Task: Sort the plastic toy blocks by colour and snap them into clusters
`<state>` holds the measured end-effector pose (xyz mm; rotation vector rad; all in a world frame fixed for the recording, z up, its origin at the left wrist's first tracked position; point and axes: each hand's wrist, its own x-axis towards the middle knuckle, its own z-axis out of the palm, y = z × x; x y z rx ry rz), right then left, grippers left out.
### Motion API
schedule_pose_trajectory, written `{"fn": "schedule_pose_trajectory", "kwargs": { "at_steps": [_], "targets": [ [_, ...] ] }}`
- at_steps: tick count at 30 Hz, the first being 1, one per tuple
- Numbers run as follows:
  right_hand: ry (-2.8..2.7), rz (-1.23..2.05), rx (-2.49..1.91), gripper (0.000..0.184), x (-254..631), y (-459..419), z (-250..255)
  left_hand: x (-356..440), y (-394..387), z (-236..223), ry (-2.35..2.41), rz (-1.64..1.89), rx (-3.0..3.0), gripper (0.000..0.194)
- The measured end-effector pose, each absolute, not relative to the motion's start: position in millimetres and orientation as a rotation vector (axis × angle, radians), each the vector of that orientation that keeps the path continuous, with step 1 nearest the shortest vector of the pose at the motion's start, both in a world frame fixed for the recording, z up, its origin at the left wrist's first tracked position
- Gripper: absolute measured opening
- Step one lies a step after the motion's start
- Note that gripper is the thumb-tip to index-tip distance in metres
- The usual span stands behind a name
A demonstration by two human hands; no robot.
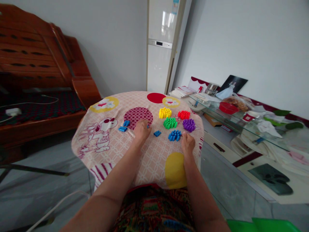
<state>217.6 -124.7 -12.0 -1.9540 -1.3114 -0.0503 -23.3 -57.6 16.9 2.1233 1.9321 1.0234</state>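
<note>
My left hand (142,131) is closed above the middle of the cloth-covered table (154,161), and a bit of a small blue piece shows at its fingertips. To its left lie several blue pieces (123,126) on their sides, and to its right are more loose blue pieces (157,133). My right hand (188,142) is closed with fingers pinched at the right edge of a blue cluster (174,135) of small upright pieces; what it holds, if anything, is hidden. Behind stand similar green (170,123), purple (189,125), yellow (165,112) and red clusters (184,115).
On the right, a glass-topped cabinet (219,148) carries papers, a red bowl (229,108) and bags. A carved wooden bench (82,88) stands on the left. Beyond the table is a tall white appliance (159,64). Something green (272,225) shows at the lower right.
</note>
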Motion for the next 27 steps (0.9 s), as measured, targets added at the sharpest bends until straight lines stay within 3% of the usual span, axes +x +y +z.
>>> {"fn": "schedule_pose_trajectory", "kwargs": {
  "at_steps": [6,13,17,24,27],
  "targets": [
    [-1.306,-0.053,-1.973,0.055,218.1,-124.0,-11.6,-36.8,-48.4,10.7,1.932,0.766,2.154,0.026],
    [-1.297,-0.048,-1.965,0.057,218.0,-123.7,-13.3,-24.8,-56.3,23.2,1.835,0.978,2.057,0.013],
    [-1.298,-0.045,-1.969,0.055,217.7,-124.3,-12.6,-1.6,-77.6,38.3,1.484,1.156,2.048,0.020],
    [-1.319,-0.053,-1.933,0.054,219.1,-125.9,-14.7,45.9,-115.6,34.1,1.157,1.068,2.125,0.007],
    [-1.318,-0.074,-1.933,0.054,219.2,-125.5,-15.3,56.3,-122.3,25.9,1.146,1.017,2.137,0.010]
  ]
}}
